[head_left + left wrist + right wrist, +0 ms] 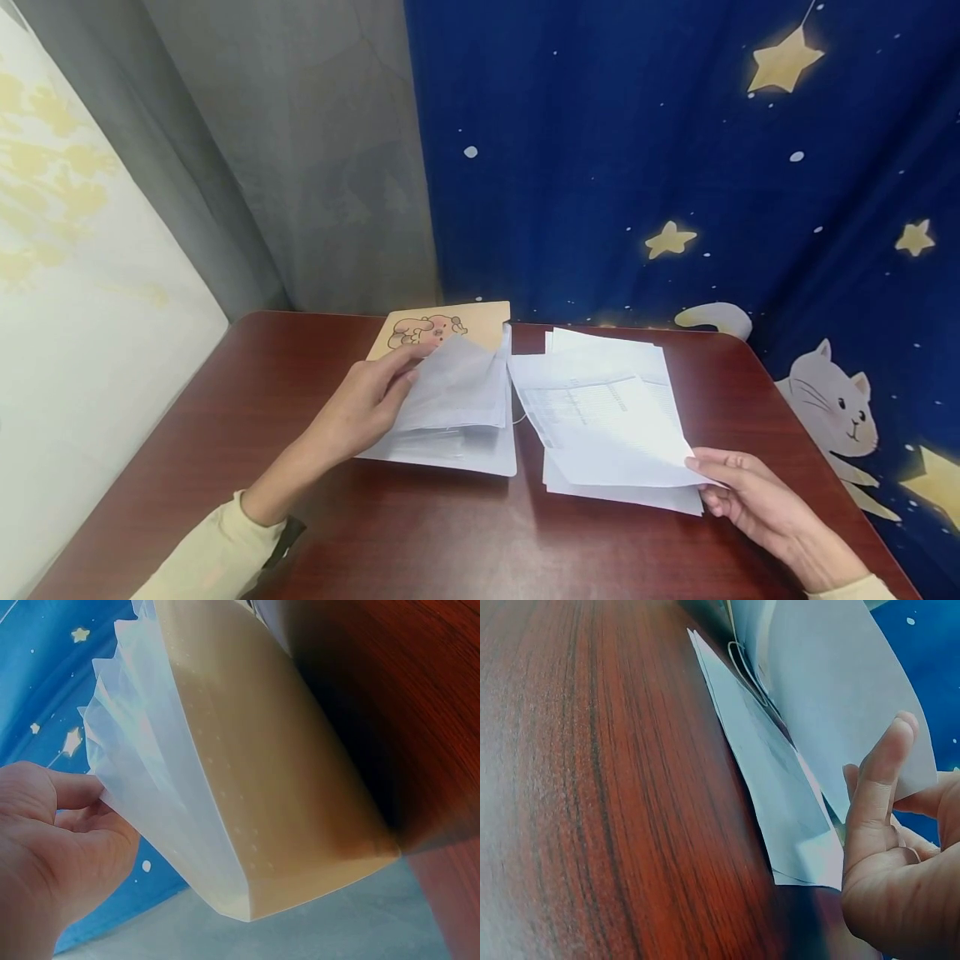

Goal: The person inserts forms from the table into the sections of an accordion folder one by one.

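A folder with a tan cover (487, 321) bearing a pink cartoon animal lies open left of the table's middle. Clear plastic sleeves (139, 735) fan out from it, and my left hand (367, 404) pinches their edge between thumb and fingers. To the right, my right hand (750, 496) grips the near right corner of a printed sheet (592, 433), thumb on top. That sheet is lifted at a slant over a stack of papers (626, 497); its far left corner reaches the folder's edge. In the right wrist view the stack (757, 772) lies flat beneath the raised sheet.
The dark red wooden table (450, 542) extends around the folder and papers. A thin elastic loop (746, 671) shows between folder and stack. Behind the table hang a grey curtain (315, 167) and a blue curtain (570, 167) with stars and a cat.
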